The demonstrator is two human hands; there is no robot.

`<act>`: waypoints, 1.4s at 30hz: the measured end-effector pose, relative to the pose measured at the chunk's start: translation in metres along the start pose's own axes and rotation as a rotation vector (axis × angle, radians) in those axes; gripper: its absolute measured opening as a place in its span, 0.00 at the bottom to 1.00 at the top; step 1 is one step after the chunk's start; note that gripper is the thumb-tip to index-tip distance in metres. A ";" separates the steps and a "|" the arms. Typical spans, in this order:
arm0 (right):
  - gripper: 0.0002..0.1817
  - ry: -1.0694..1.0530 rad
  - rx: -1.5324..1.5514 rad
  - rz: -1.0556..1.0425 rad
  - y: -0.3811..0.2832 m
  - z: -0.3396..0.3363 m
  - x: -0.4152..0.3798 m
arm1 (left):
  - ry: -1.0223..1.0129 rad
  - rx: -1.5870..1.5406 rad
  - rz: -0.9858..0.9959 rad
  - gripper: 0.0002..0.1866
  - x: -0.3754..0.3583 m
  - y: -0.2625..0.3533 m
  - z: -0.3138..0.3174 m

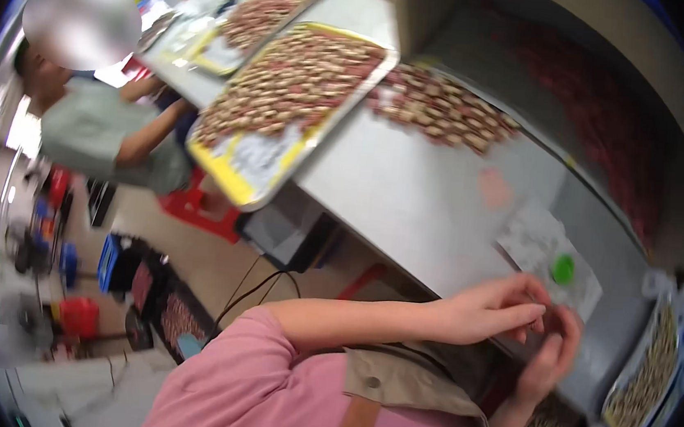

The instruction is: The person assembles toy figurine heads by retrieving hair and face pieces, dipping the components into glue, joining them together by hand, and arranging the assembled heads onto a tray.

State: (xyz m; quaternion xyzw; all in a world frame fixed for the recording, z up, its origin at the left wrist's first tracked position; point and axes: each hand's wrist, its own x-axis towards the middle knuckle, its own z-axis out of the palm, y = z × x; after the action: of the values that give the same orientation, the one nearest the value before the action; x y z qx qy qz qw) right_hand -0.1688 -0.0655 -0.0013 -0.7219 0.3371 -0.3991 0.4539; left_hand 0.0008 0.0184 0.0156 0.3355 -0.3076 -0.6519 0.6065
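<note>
Fingerwork is judged in hand near the green piece: left hand and right hand are half-curled — contents cannot be told; steady pinching seems called for.

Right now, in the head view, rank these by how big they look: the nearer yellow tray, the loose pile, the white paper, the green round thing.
1. Nearer yellow tray
2. Loose pile and white paper: too alike to rank
3. Green round thing

The fingers blur and overlap — whether they pinch anything is impossible to tell.
</note>
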 end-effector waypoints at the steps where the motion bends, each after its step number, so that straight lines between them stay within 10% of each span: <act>1: 0.14 -0.040 0.006 -0.042 0.002 -0.002 0.001 | 0.071 0.052 0.007 0.16 -0.010 0.012 -0.006; 8: 0.18 -0.178 -0.110 -0.161 -0.002 -0.005 0.000 | 0.868 0.922 0.417 0.17 -0.128 0.098 -0.097; 12: 0.18 -0.203 -0.086 -0.157 -0.004 -0.005 0.001 | 1.222 1.313 0.283 0.15 -0.176 0.124 -0.142; 17: 0.16 -0.210 -0.073 -0.164 -0.006 -0.002 -0.001 | 1.197 1.816 0.305 0.12 -0.177 0.128 -0.176; 30: 0.11 -0.215 -0.062 -0.172 -0.017 -0.002 0.003 | 1.138 1.666 0.473 0.20 -0.149 0.135 -0.150; 38: 0.07 -0.194 -0.094 -0.176 -0.019 0.000 0.004 | 0.521 1.593 0.490 0.14 0.038 0.155 -0.118; 42: 0.06 -0.129 -0.111 -0.172 -0.002 -0.003 -0.001 | 0.572 1.640 0.279 0.20 0.165 0.145 -0.148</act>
State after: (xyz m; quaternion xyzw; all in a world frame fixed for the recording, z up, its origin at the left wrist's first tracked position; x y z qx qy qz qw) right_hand -0.1720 -0.0650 0.0016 -0.7963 0.2656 -0.3699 0.3982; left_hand 0.1994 -0.1558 0.0354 0.7752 -0.5533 -0.0365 0.3026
